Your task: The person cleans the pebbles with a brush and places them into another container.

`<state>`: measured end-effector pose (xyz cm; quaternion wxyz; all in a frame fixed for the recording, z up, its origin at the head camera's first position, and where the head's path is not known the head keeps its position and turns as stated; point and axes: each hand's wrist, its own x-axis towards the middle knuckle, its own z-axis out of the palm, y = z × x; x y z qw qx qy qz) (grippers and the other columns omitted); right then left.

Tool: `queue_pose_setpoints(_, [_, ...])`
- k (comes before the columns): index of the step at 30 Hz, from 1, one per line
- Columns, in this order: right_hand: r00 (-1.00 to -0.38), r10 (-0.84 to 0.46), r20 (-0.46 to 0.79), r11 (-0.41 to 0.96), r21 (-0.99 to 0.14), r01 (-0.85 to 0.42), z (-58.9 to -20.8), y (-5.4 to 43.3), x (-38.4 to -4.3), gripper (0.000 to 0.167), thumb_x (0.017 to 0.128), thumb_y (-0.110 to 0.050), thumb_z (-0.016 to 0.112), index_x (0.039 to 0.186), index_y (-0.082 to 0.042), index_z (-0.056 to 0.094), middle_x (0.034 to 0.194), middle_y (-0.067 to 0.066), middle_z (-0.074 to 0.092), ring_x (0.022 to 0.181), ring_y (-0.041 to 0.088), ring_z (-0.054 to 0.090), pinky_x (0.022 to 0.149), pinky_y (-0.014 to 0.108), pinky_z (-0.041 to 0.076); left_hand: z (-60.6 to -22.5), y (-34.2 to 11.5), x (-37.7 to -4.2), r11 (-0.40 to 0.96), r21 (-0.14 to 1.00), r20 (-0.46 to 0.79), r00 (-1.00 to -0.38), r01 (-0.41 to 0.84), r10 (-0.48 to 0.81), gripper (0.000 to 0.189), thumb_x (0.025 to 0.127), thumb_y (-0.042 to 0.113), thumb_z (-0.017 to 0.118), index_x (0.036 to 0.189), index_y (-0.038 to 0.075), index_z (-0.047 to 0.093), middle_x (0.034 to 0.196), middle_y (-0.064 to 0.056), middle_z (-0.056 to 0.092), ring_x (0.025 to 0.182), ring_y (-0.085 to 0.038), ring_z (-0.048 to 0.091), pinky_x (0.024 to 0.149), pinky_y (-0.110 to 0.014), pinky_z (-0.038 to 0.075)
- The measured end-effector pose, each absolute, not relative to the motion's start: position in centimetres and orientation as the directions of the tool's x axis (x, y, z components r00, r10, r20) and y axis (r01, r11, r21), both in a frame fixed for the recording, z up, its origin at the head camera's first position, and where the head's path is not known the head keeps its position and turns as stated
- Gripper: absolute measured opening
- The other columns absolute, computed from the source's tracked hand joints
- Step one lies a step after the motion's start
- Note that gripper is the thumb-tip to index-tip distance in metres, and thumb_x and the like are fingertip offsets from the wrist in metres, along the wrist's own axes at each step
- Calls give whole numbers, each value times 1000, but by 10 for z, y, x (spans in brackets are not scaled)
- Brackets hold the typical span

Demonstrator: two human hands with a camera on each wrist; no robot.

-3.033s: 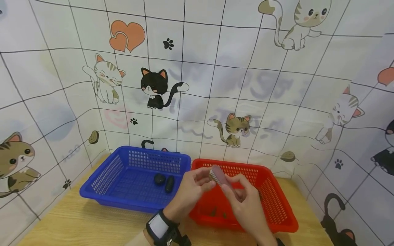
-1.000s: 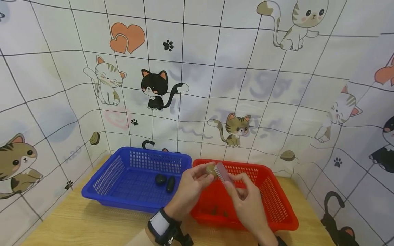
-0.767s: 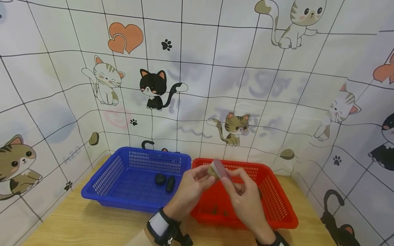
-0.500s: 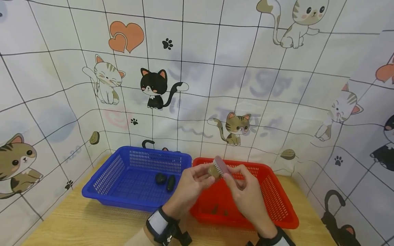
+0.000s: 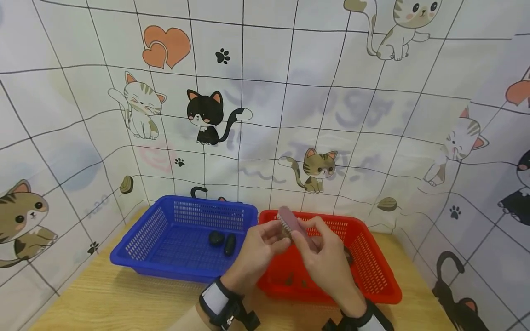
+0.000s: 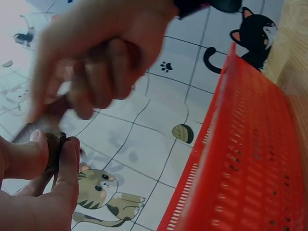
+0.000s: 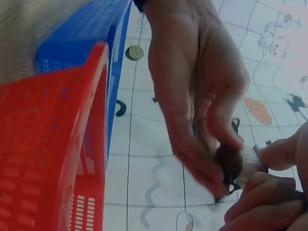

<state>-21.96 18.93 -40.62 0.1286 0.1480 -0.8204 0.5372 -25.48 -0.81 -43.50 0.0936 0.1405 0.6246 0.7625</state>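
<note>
My left hand (image 5: 256, 253) pinches a small olive-brown stone (image 7: 228, 161) between thumb and fingers. In the head view the stone is mostly hidden behind the brush. My right hand (image 5: 327, 259) grips a small scrubbing brush (image 5: 295, 225) with a mauve back and white bristles. Its bristles face left, right at the stone. Both hands are raised over the red basket (image 5: 383, 262). In the left wrist view the right hand and brush are blurred, close over the stone.
A blue basket (image 5: 136, 266) stands to the left on the wooden table (image 5: 95, 294), holding a round dark stone (image 5: 216, 238) and a long dark stone (image 5: 229, 245). A brown stone (image 5: 348, 255) shows inside the red basket. Behind hangs a cat-print cloth (image 5: 265, 115).
The brush has shifted back and forth over the stone and now covers most of it in the head view. The left hand keeps the stone in nearly the same place.
</note>
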Motion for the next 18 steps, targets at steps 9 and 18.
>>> queue_pose_setpoints(9, [-944, 6, 331, 401, -865, -301, -406, 211, -222, 34, 111, -31, 82, 140, -16, 71, 64, 1, 51, 46, 9, 37, 41, 27, 36, -428, -16, -261, -280, 958, 158, -933, 65, 325, 49, 116, 8, 69, 165, 11, 64, 168, -15, 68, 158, -34, 67, 129, -40, 57])
queue_pose_setpoints(18, [-891, -99, 442, 402, -802, -442, -408, 202, -213, 32, 111, -24, 83, 138, -15, 71, 75, 1, 63, 49, 4, 47, 42, 23, 44, -428, -18, -261, -246, 966, 159, -932, 79, 326, 51, 116, 11, 72, 166, 11, 63, 165, -15, 71, 153, -34, 71, 128, -41, 59])
